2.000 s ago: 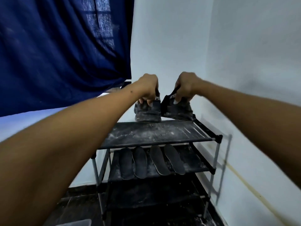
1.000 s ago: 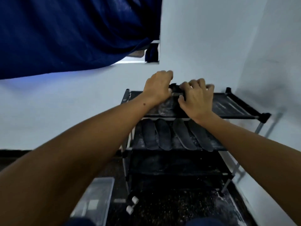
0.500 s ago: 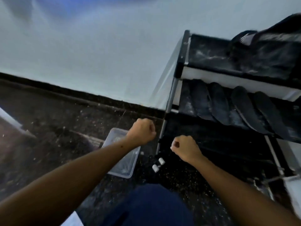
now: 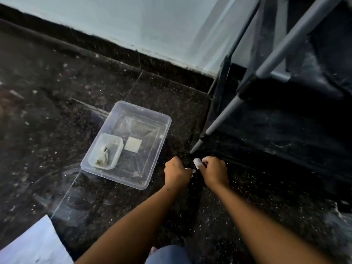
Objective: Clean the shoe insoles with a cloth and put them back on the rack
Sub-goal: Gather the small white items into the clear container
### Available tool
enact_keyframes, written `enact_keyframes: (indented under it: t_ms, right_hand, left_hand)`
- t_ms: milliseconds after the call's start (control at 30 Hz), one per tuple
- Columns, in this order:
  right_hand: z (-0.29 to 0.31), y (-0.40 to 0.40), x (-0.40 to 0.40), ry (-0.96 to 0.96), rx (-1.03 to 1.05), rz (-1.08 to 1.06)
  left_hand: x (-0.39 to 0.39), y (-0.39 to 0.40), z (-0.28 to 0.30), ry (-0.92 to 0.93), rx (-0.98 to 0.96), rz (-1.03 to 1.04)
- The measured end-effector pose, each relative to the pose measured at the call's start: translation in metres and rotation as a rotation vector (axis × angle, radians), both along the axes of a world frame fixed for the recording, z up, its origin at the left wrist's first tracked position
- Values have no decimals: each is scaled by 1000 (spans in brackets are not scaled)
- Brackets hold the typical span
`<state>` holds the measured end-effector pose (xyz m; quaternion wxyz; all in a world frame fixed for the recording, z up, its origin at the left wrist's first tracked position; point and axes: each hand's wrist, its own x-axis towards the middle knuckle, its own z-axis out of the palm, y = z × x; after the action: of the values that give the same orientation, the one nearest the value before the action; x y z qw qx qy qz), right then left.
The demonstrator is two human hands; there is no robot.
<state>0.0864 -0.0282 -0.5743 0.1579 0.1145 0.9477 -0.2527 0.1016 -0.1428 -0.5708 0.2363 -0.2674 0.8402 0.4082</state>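
Note:
My left hand [image 4: 177, 173] and my right hand [image 4: 214, 171] are low over the dark floor, close together by the front leg of the shoe rack [image 4: 219, 121]. My right hand pinches a small white cylinder [image 4: 197, 161]. My left hand curls round a second small white piece [image 4: 190, 170], of which only a sliver shows. A crumpled cloth [image 4: 103, 157] lies in a small clear tub [image 4: 118, 140] inside a larger clear tray [image 4: 165, 119], left of my hands. The insoles are out of view.
A white square pad [image 4: 133, 147] lies in the tray beside the tub. The rack's dusty lower shelves [image 4: 285, 121] fill the right side. The pale wall and dark skirting [image 4: 114, 48] run behind. A white sheet [image 4: 32, 242] lies at the bottom left, and my knee [image 4: 167, 254] is below.
I have let go of the shoes on the top shelf and crouched down. Both hands dropped to the floor and closed on the two small white cylinders by the rack leg.

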Motion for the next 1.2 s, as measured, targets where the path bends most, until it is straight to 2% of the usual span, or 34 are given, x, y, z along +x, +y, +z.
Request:
enact_keyframes:
  t_ms: [267, 400, 467, 533, 667, 767, 900, 1200]
  right_hand:
    - [-43, -12, -16, -88, 35, -50]
    - [-45, -4, 0, 61, 2, -19]
    - [-40, -8, 9, 145, -59, 37]
    - [-30, -23, 12, 256, -133, 96]
    - [-14, -85, 5, 451, -282, 186]
    - [-21, -132, -2, 427, -331, 314]
    - [-39, -166, -14, 292, -278, 424]
    - [-63, -178, -12, 209, -183, 600]
  left_hand:
    - [-11, 19, -44, -69, 21, 74]
    - [-6, 14, -40, -59, 65, 25]
    - [7, 1, -30, 31, 22, -28]
    - [22, -19, -20, 202, -57, -35]
    - [36, -69, -6, 393, -163, 137]
    - [36, -98, -16, 430, -258, 185]
    - [35, -122, -32, 427, -306, 223]
    - [43, -133, -57, 411, -418, 128]
